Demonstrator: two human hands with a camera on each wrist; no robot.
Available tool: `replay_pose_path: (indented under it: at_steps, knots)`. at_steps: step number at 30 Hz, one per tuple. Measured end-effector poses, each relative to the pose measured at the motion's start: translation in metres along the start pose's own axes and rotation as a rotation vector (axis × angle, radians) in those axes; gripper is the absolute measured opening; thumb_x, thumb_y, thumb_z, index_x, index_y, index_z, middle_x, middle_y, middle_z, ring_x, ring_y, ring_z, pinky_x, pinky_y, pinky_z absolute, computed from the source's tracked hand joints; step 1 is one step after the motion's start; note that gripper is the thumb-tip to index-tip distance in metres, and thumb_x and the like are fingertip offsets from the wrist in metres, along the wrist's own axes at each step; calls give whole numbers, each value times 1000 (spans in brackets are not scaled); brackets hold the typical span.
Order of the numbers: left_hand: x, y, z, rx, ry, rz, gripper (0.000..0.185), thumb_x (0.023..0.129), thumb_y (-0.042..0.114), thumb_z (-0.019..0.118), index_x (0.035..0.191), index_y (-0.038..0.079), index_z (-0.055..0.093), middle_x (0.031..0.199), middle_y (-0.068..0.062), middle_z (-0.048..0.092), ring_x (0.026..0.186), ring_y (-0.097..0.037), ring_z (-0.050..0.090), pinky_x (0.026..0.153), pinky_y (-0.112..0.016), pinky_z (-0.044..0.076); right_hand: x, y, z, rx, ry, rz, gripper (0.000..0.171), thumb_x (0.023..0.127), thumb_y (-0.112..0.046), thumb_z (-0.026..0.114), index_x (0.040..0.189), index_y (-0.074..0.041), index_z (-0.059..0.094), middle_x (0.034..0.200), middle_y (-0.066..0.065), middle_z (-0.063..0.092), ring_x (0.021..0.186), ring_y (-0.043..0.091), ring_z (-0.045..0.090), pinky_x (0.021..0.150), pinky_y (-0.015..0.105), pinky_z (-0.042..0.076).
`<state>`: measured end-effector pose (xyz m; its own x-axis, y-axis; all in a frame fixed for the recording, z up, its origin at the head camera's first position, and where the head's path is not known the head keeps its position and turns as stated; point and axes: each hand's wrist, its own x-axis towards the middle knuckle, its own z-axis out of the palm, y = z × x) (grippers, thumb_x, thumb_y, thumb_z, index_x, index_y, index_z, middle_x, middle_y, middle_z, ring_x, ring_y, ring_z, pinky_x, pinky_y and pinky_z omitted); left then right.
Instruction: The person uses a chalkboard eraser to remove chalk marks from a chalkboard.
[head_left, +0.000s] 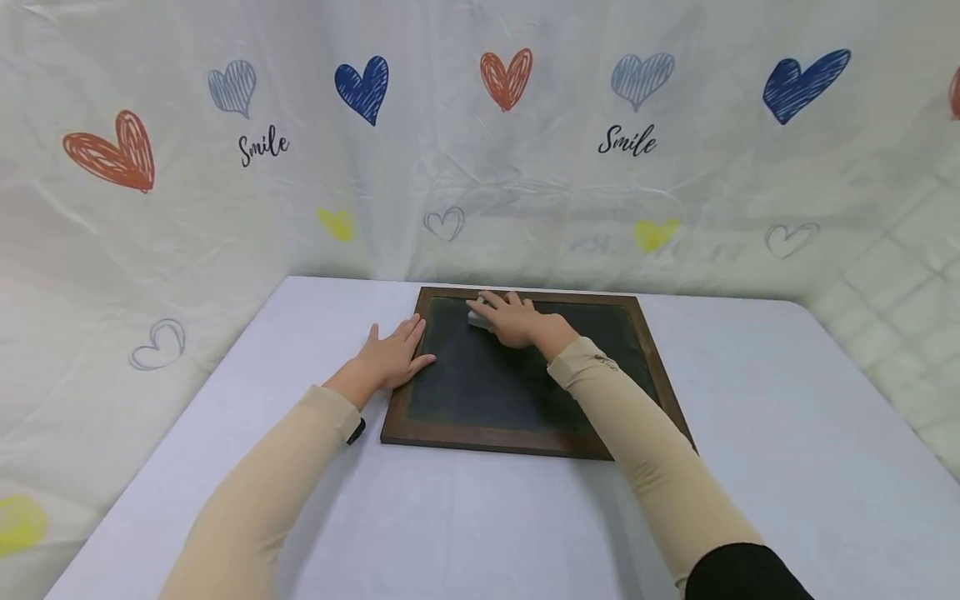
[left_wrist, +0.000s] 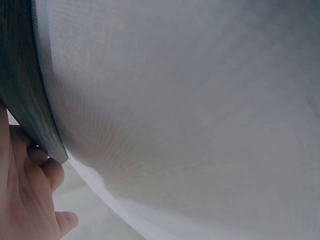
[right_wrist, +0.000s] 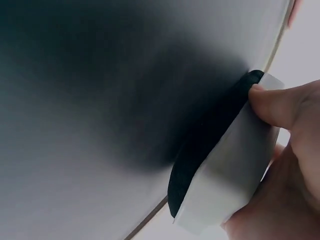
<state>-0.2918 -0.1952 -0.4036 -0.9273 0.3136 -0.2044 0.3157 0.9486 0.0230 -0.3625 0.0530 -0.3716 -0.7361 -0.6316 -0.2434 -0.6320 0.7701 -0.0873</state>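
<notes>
A dark chalkboard (head_left: 480, 383) in a brown wooden frame lies flat on the white table. My right hand (head_left: 513, 321) grips a blackboard eraser (head_left: 477, 319) near the board's far edge, left of its middle. In the right wrist view the eraser (right_wrist: 225, 165) has a pale grey body and a dark felt pad, which faces the board (right_wrist: 75, 100); thumb and fingers clasp the body. My left hand (head_left: 390, 357) rests on the left side of the frame with fingers spread. The left wrist view shows this hand (left_wrist: 30, 195) beside the frame's edge (left_wrist: 30, 90).
White cloth covers the table (head_left: 787, 417) on every side of the board. A pale curtain (head_left: 562, 192) printed with hearts and the word Smile hangs behind the table and along its sides.
</notes>
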Motion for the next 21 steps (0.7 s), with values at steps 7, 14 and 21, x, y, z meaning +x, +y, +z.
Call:
replay_pose_path:
  at_steps: [7,14,21]
  knots:
    - [1,-2,0,18,0,-5,80,110,54,35,164,1,10,171,-15,8,155,-31,17,118,-69,9,-38,-30,9,-65,-27,-252,64,110,-17,50,167,-21,19,171,10,13,142,38,33,109,57,35]
    - [1,-3,1,13,-6,-7,80,109,54,35,164,2,9,171,-15,7,156,-30,16,118,-69,9,-89,-55,22,-129,-26,-462,66,108,-18,55,166,-19,23,170,9,18,140,33,36,109,53,38]
    - [-1,0,0,1,0,-3,79,110,53,36,164,1,11,171,-16,8,155,-31,16,118,-69,10,-98,-43,27,-87,-1,-464,67,108,-18,57,166,-19,23,170,9,19,140,33,37,108,53,38]
